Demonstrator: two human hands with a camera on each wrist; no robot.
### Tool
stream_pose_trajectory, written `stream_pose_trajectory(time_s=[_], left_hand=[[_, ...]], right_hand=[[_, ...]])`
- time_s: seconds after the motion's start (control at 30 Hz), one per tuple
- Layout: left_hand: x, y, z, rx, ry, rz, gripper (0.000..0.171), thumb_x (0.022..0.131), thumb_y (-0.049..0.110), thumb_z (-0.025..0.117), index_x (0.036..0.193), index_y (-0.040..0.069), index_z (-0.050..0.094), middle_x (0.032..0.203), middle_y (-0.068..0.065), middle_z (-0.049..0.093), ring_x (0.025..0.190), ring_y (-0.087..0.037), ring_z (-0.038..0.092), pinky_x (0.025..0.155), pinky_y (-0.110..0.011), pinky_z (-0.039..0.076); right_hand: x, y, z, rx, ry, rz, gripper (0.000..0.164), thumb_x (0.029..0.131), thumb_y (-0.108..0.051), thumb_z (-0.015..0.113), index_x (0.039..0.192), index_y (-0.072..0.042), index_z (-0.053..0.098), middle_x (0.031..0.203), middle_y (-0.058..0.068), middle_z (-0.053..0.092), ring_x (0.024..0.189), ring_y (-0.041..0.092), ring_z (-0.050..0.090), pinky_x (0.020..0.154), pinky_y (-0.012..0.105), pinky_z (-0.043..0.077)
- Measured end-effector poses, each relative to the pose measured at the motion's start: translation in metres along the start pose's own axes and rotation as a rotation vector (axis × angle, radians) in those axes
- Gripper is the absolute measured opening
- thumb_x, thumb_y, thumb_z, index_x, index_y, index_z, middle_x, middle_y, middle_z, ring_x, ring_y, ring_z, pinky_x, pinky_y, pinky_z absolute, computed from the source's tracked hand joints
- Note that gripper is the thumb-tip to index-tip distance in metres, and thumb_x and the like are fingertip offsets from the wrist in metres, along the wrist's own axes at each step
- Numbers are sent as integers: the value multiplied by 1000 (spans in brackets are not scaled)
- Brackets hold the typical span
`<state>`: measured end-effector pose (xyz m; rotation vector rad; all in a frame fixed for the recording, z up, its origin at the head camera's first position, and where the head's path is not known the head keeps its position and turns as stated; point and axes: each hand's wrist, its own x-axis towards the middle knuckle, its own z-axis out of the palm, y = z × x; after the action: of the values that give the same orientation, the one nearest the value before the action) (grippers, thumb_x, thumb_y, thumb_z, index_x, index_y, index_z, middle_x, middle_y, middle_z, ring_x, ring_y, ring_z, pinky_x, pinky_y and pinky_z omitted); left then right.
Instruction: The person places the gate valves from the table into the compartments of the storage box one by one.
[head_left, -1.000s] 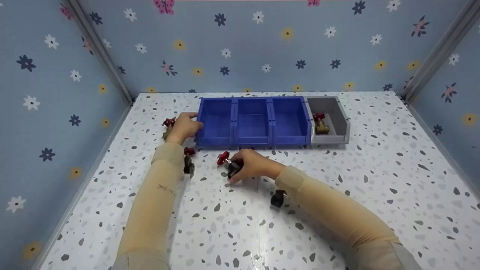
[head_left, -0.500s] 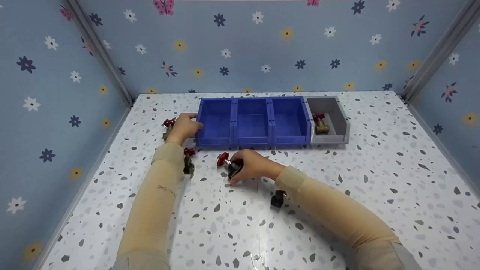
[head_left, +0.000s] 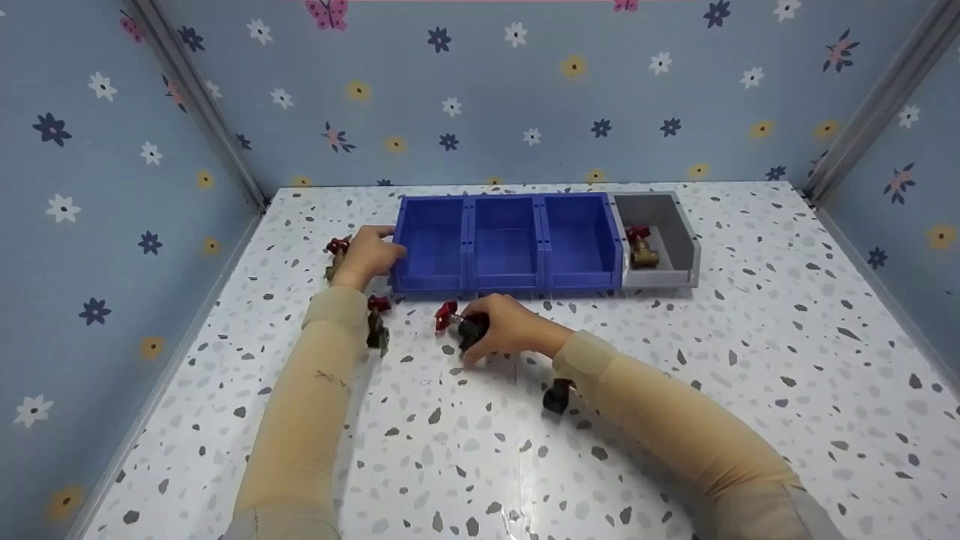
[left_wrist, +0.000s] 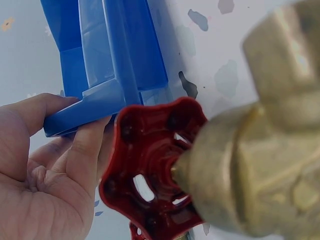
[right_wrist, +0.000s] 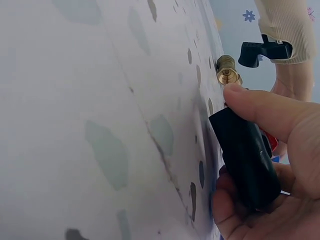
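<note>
My right hand [head_left: 504,328] grips the black body of a valve with a red handwheel [head_left: 445,317], just in front of the blue bins. In the right wrist view, thumb and fingers wrap the black valve body [right_wrist: 245,157] close to the tabletop. My left hand [head_left: 373,253] pinches the side wall of the leftmost blue bin [head_left: 433,282]; the left wrist view shows thumb and fingers on either side of that blue wall [left_wrist: 95,112]. Beside the left hand lies a brass valve [head_left: 337,259] with a red handwheel, partly hidden. Large in the left wrist view is a brass valve [left_wrist: 235,165].
Two more blue bins [head_left: 506,282] and a grey bin [head_left: 660,280] continue the row; a brass valve [head_left: 642,252] lies in the grey one. A dark valve [head_left: 377,326] lies by the left forearm. Another black valve [head_left: 556,396] is partly covered by the right sleeve.
The right hand and its valve have shifted very slightly up and to the right, and the valve has turned a little. The left hand stays on the bin wall.
</note>
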<state>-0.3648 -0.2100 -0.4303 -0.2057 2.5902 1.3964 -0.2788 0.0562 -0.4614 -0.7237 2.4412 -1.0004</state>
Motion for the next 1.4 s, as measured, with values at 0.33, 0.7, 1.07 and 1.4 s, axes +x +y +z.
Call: stream_pose_trajectory(time_s=[0.33, 0.7, 1.07, 1.4], left_hand=[[2, 1, 1, 6, 13, 2, 62, 101, 4, 56, 162, 2, 49, 156, -24, 60, 137, -39, 65, 112, -50, 57], [2, -1, 2, -13, 11, 25, 62, 101, 5, 57, 162, 1, 49, 153, -26, 62, 136, -39, 66, 112, -51, 57], [0, 1, 1, -10, -9, 18, 61, 103, 5, 56, 163, 0, 46, 157, -25, 59, 140, -38, 63, 114, -51, 56], [3, -1, 1, -27, 3, 23, 61, 101, 2, 57, 162, 0, 49, 154, -25, 61, 138, -39, 64, 112, -51, 57]], right_hand=[[-1, -5, -8, -10, 28, 3, 70, 76, -20, 100, 137, -2, 70, 126, 10, 76, 116, 28, 70, 108, 43, 58], [-3, -7, -19, 29, 61, -9, 64, 79, -17, 98, 134, -1, 72, 123, 11, 77, 110, 25, 70, 103, 41, 60], [-6, -11, -35, 71, 102, -4, 67, 81, -14, 97, 140, 0, 69, 127, 14, 75, 115, 29, 70, 107, 42, 58], [-9, -15, -47, 93, 143, 20, 68, 81, -13, 97, 142, 0, 67, 130, 15, 74, 117, 29, 69, 110, 43, 56]])
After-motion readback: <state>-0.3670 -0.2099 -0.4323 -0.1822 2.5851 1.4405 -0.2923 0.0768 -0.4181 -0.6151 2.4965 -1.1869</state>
